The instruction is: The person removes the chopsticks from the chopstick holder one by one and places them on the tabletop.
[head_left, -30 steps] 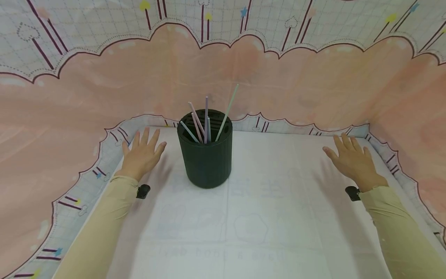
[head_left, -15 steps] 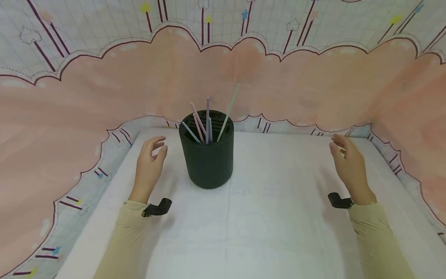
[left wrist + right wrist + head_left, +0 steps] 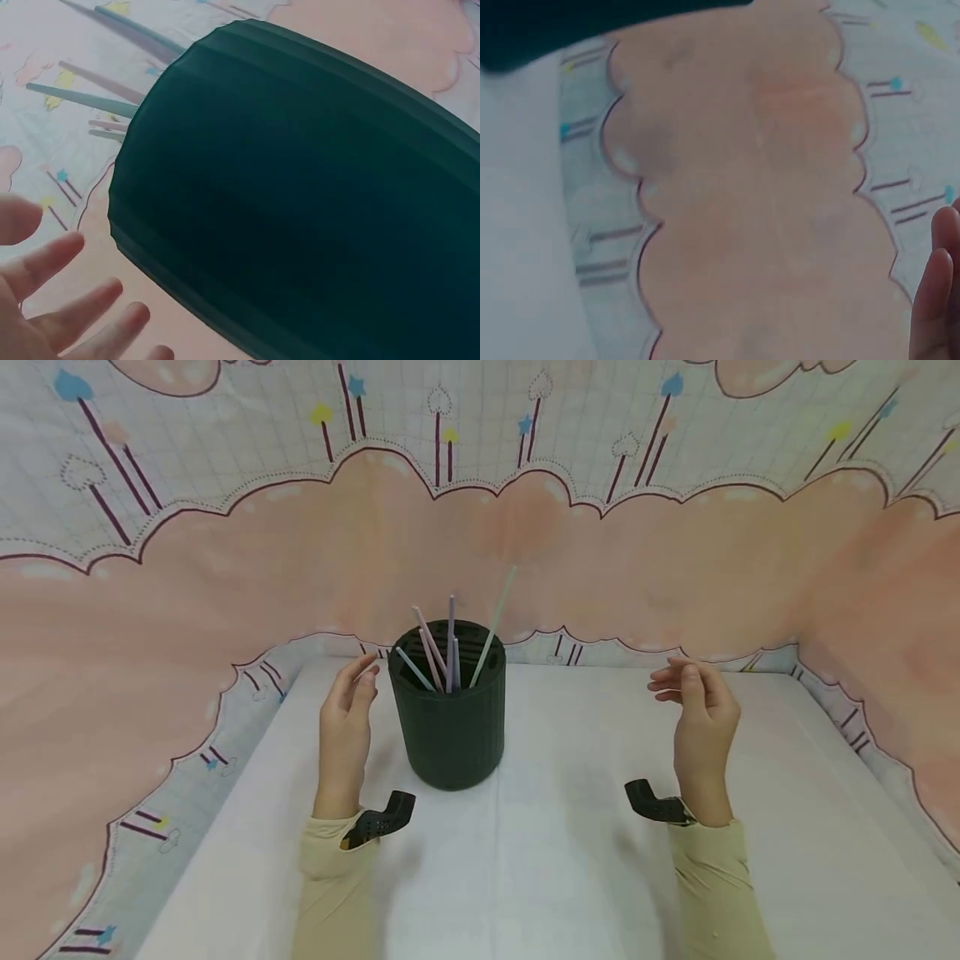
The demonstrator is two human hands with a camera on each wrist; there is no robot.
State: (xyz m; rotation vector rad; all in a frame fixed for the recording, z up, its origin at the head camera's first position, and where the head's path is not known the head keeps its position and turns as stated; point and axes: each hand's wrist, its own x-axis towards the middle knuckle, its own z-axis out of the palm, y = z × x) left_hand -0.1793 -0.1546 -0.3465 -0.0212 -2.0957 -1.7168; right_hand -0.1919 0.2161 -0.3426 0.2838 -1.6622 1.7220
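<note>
**Both hands raised and turned toward the dark cup**

Since one second ago, your two hands have left the table, where they lay flat and far apart, and they have come inward. Now your left hand stands on its edge just beside the dark green ribbed cup, at about 9 o'clock from it. Its fingers are straight and loosely spread, and the palm faces the cup wall. From the left wrist view the fingers are near the cup, but a gap shows between them, so they are not touching.

Your right hand is at 3 o'clock from the cup and well apart from it. It is lifted over the white table cover, the fingers relaxed and lightly bent, and it holds nothing. In the right wrist view only some fingertips show at the edge, in front of the pink cloud-pattern backdrop.

The cup stands upright on the table cover, near the back edge and a little left of centre. Several thin pastel sticks lean inside it, and the longest one tilts toward 1 o'clock.
</note>
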